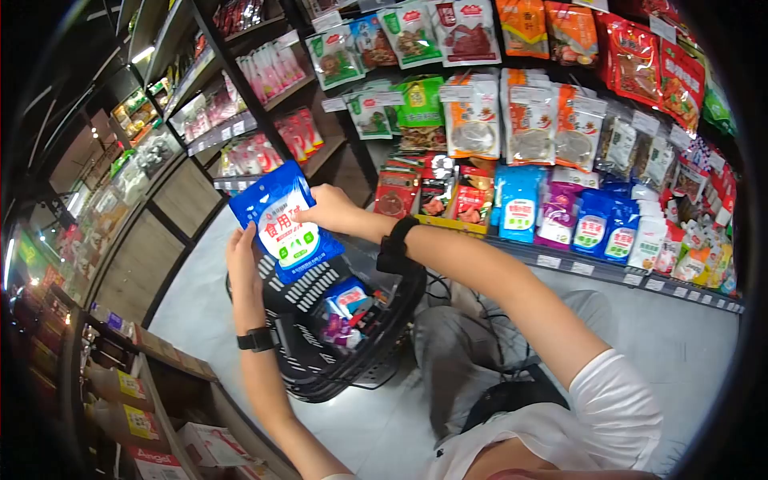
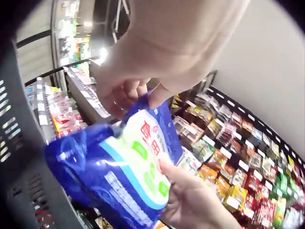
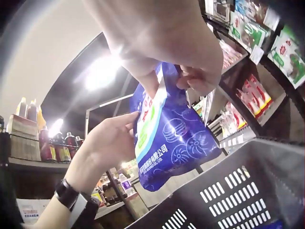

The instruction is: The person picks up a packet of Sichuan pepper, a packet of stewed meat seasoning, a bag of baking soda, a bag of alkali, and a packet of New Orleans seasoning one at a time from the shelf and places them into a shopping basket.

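A blue bag of edible alkali (image 1: 282, 226), with a white and green label, is held up above the black shopping basket (image 1: 300, 376). My right hand (image 1: 330, 210) pinches its right side, thumb across the front. At the opposite edge, my left hand (image 1: 243, 268) grips the bag between thumb and fingers. The left wrist view has the left hand (image 2: 157, 52) over the crinkled bag (image 2: 109, 171) and the right hand (image 2: 190, 195) below. From the right wrist, the right hand (image 3: 167, 47) grips the bag (image 3: 174, 138), whose back is partly hidden.
Inside the basket lie a blue-and-white packet (image 1: 348, 298) and a purple packet (image 1: 340, 330). Shelves of seasoning packets rise ahead, with similar blue bags (image 1: 592, 224) on the lowest shelf (image 1: 552, 260). Wooden shelving (image 1: 172, 372) stands to the left. The person's grey-trousered leg (image 1: 452, 360) is beside the basket.
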Demonstrator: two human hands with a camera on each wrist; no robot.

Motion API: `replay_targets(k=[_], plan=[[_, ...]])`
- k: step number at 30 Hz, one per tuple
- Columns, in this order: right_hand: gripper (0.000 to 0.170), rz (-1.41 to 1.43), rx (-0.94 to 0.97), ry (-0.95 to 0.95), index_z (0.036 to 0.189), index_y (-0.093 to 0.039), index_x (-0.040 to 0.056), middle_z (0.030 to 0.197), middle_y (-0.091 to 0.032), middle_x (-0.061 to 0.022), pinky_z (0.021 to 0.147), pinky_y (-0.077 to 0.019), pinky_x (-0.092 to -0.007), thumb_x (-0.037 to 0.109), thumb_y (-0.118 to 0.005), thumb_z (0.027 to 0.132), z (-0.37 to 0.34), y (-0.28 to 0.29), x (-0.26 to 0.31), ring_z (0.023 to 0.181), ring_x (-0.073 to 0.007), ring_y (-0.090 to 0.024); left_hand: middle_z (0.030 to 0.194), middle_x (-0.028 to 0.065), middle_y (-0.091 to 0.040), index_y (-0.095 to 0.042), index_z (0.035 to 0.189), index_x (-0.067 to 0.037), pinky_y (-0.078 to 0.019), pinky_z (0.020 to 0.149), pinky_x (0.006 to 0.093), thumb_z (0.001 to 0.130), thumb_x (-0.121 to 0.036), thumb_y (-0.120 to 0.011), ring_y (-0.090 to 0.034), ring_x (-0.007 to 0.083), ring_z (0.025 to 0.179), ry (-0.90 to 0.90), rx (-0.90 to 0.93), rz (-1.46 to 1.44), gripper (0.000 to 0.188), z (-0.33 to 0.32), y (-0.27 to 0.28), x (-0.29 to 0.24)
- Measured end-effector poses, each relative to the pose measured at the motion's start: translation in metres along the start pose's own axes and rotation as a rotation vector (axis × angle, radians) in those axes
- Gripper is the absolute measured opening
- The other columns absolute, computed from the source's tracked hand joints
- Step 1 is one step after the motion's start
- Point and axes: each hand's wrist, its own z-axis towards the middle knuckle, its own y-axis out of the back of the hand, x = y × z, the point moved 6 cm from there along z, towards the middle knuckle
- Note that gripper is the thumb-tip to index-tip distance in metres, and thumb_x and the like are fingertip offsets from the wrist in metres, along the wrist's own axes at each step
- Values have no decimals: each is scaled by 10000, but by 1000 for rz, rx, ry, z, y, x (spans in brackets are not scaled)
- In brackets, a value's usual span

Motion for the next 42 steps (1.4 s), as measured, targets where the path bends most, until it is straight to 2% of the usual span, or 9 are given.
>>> replay_targets(k=[9,14,17,20,24,27,32,35,42], plan=[[410,-116,115,-274,890,-625,-26,881,-627,-218,743,-465,-354,299,-702,651,14,-88,-114,839,-312,-617,687,10,-548,-526,748,-85,-410,514,264,813,-126,-544,-538,128,594,306,-315,-117,79,41,81,155],[325,115,315,-493,848,-636,-18,755,-613,-103,505,-431,-291,244,-708,670,4,-103,-171,596,-163,-557,746,12,-544,-556,876,-106,-402,626,326,835,-173,-536,-510,151,699,585,-199,-18,81,28,77,181],[387,81,392,-587,881,-591,-46,714,-586,-128,477,-430,-288,255,-715,671,-3,-108,-198,572,-177,-545,689,-14,-472,-531,824,-132,-398,632,314,854,-183,-510,-449,133,644,725,-183,26,63,32,84,214],[473,44,411,-694,911,-561,-67,729,-585,-146,501,-463,-296,257,-746,620,-11,-110,-217,611,-201,-576,670,-13,-409,-509,813,-127,-433,688,363,846,-171,-511,-391,134,603,842,-123,205,55,23,77,213],[365,-119,526,-728,804,-620,-57,737,-611,-171,549,-485,-341,238,-738,624,-25,-103,-228,641,-240,-605,807,21,-506,-522,973,-81,-498,749,408,786,-1,-564,-494,155,693,894,119,324,208,13,67,221],[530,-426,852,-804,1091,-542,-15,901,-605,-201,605,-512,-372,223,-732,657,-38,-103,-225,702,-259,-618,851,29,-520,-539,978,-68,-499,769,395,791,-23,-580,-517,154,744,975,368,423,197,-6,47,227],[227,-530,1122,-845,831,-672,19,825,-646,-110,603,-461,-378,215,-679,717,-58,-104,-225,668,-214,-591,977,84,-561,-574,1054,-26,-517,702,355,774,-97,-623,-550,206,805,1071,657,686,293,-35,24,260],[195,-486,1143,-1001,828,-672,28,829,-649,-93,606,-466,-359,193,-664,723,-63,-110,-224,650,-192,-578,976,79,-565,-570,1063,-23,-519,702,362,779,-104,-620,-555,210,794,1124,765,581,299,-48,10,268],[299,-511,936,-853,893,-653,16,857,-650,-76,630,-483,-338,275,-622,747,-49,-97,-207,689,-182,-590,1013,50,-600,-558,1067,-46,-508,703,316,834,-164,-547,-588,174,843,1061,788,737,261,-40,16,267]])
